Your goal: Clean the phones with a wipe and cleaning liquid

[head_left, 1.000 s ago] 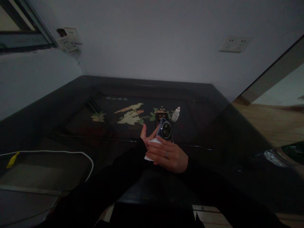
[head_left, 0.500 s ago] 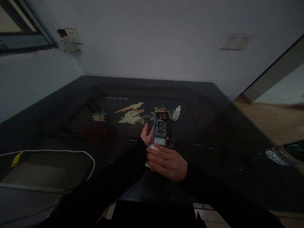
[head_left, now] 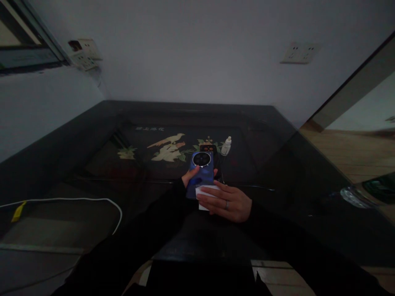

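Observation:
A blue phone (head_left: 201,170) with a round camera ring faces up, its back toward me. My left hand (head_left: 189,177) grips it from the left side, thumb on the back. My right hand (head_left: 226,201), a ring on one finger, presses a white folded wipe (head_left: 206,191) against the phone's lower end. Both hands hover over a dark glass-topped table (head_left: 277,172).
A small white dropper bottle (head_left: 226,146) stands just beyond the phone, beside a dark case (head_left: 207,148) lying flat. A white cable (head_left: 77,201) with a yellow tag loops at the left. Wall sockets (head_left: 300,52) sit above the table. Wooden floor lies to the right.
The phone has turned from tilted upright to lying flatter with its blue back up. My right hand with the wipe has moved up onto the phone's lower end.

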A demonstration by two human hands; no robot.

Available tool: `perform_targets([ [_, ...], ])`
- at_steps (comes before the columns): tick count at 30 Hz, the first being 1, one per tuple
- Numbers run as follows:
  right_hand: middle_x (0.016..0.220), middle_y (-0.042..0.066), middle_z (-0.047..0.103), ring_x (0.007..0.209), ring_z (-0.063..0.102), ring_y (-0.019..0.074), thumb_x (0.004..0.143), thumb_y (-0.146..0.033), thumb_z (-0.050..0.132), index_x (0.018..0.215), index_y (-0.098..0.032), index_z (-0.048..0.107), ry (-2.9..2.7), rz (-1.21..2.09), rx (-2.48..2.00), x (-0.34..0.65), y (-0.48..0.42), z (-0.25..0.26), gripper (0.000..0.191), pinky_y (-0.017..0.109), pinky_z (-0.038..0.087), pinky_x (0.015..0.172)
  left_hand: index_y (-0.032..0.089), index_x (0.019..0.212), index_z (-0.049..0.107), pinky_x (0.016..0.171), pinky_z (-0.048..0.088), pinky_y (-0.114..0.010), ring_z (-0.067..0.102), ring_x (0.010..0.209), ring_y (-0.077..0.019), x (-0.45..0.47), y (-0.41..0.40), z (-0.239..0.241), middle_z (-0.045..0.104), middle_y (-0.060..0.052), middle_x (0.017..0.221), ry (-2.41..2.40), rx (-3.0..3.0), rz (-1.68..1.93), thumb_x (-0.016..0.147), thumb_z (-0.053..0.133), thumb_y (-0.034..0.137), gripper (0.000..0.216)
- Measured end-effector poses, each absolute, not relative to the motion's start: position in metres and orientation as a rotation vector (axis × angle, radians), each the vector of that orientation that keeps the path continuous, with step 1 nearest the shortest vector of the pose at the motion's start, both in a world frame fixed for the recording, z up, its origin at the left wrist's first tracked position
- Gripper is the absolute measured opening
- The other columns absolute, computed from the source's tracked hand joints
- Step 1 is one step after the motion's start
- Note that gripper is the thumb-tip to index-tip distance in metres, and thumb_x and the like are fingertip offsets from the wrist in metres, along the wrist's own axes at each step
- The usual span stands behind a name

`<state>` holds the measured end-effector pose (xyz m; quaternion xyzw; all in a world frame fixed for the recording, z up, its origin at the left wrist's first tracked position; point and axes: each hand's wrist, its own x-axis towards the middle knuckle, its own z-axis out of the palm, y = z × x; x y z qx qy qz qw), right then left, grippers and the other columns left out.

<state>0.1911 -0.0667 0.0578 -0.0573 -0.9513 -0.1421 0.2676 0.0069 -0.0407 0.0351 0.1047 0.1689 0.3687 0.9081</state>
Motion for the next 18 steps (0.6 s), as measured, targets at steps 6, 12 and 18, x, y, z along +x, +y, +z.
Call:
perform_targets([
  [6, 0.124, 0.008, 0.055, 0.128, 0.033, 0.0200, 0.086, -0.020, 0.051, 0.118, -0.014, 0.052, -2.524, -0.238, -0.247, 0.203, -0.070, 0.055, 0.033, 0.043, 0.030, 0.106, 0.004, 0.134, 0.030, 0.096, 0.033, -0.028, 0.059, 0.101, -0.0169, 0.008, -0.040, 0.047, 0.064, -0.013, 0.106, 0.348, 0.235, 0.824, 0.087, 0.033, 0.047, 0.064],
  [12, 0.129, 0.011, 0.050, 0.128, 0.033, 0.0197, 0.091, -0.020, 0.039, 0.131, -0.017, 0.038, -2.323, 0.000, -0.496, 0.198, -0.061, 0.050, 0.040, 0.050, 0.027, 0.105, 0.008, 0.121, 0.049, 0.085, 0.042, -0.035, 0.064, 0.080, -0.0202, 0.013, -0.033, 0.039, 0.069, -0.010, 0.087, 0.422, 0.401, 0.951, 0.086, 0.029, 0.052, 0.060],
  [18, 0.134, 0.010, 0.045, 0.130, 0.029, 0.0196, 0.091, -0.017, 0.038, 0.130, -0.019, 0.039, -2.124, 0.132, -0.746, 0.186, -0.052, 0.057, 0.040, 0.051, 0.024, 0.106, 0.021, 0.128, 0.044, 0.086, 0.043, -0.032, 0.062, 0.090, -0.0193, 0.017, -0.026, 0.033, 0.067, -0.005, 0.101, 0.500, 0.398, 1.076, 0.087, 0.038, 0.043, 0.047],
])
